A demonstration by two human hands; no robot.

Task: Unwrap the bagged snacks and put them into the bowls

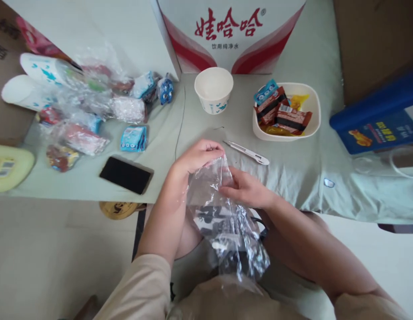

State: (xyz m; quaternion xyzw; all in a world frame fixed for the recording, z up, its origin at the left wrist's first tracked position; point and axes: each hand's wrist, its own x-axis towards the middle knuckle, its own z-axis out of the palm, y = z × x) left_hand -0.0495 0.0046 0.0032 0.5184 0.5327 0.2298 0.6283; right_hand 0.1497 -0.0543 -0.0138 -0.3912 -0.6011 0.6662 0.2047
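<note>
Far to the left of the left grip, a pale yellow container (pixel 11 168) lies at the edge of the view. Next come two paper cups (pixel 29 92) on their sides, then a crowd of wrapped snacks (pixel 93 111), well left of the grip and farther from the person. Nearer the left grip are a blue packet (pixel 134 138) and a black phone (pixel 126 175), both flat on the cloth-covered desk (pixel 162 173).

The left grip (pixel 206 155) is closed on the upper edge of a clear plastic bag (pixel 226 224), which hangs below both grips over the person's lap. Beyond the left grip stands a white paper bowl (pixel 213 89), in front of a printed carton (pixel 226 31).

The right grip (pixel 242 186) touches the bag, thumb in front; whether it pinches the film cannot be told. A white craft knife (pixel 248 152) lies just beyond it. Farther out and to its right, a white tub (pixel 315 118) holds brown, blue and yellow packets (pixel 282 111). Well to its right are a blue box (pixel 376 118) and a clear cup (pixel 389 162).
</note>
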